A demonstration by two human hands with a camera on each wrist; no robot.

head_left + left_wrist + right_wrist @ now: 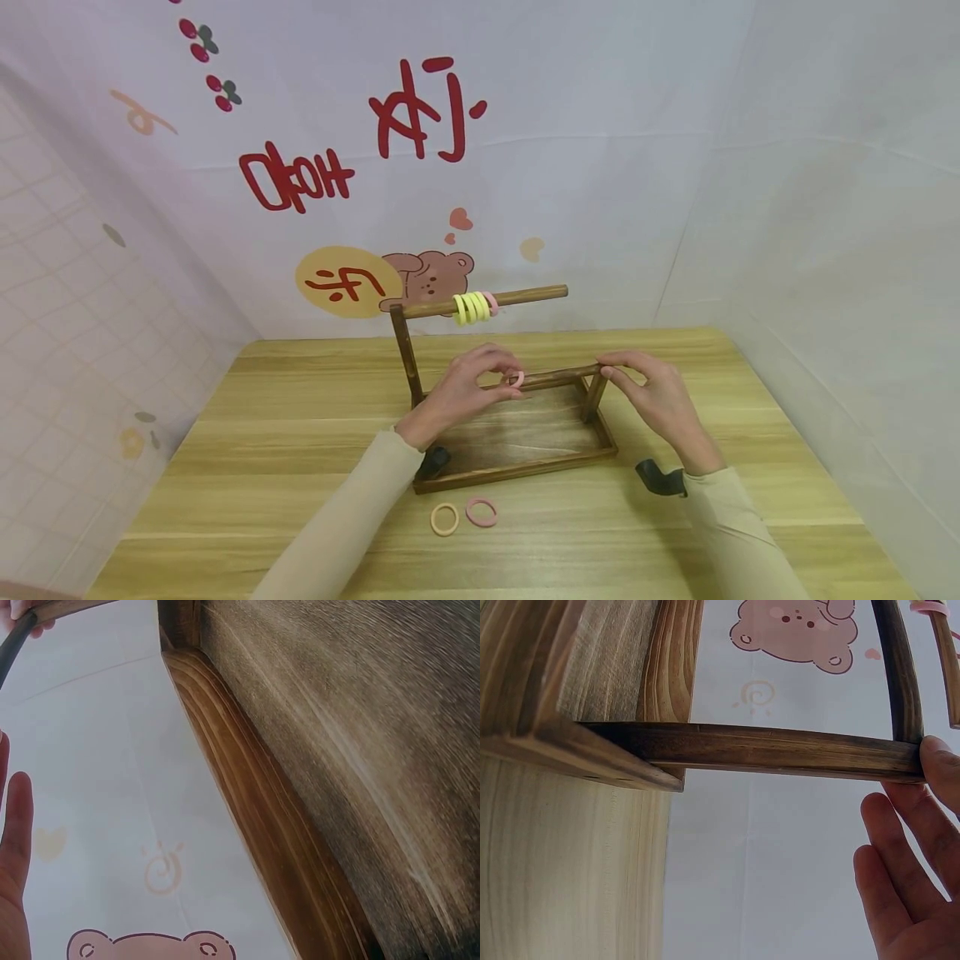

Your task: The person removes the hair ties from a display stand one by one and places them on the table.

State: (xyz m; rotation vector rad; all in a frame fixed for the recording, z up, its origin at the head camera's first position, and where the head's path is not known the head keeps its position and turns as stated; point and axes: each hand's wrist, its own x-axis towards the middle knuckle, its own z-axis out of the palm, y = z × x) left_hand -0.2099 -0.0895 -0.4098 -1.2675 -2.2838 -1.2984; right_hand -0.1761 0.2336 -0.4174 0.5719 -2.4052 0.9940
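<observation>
A dark wooden rack (pixel 408 358) has a shallow tray base and two bars. Near the middle of its lower bar (pixel 558 377), my left hand (pixel 476 379) pinches a pink ring (pixel 520 380), which appears to be around the bar. My right hand (pixel 658 400) grips the right end of that bar, where it meets the short post (pixel 780 750), between thumb and fingertips. Several yellow rings (pixel 470 308) hang side by side on the upper bar (pixel 536 295), with a pink ring (pixel 492 303) to their right. In the left wrist view, the pinched ring is out of sight.
On the table (pixel 300 417), in front of the tray (pixel 517 474), lie a yellow ring (pixel 432 520) and a pink ring (pixel 482 525). A printed white cloth (pixel 600 167) hangs behind the table and at both sides. The upper bar's right end is free.
</observation>
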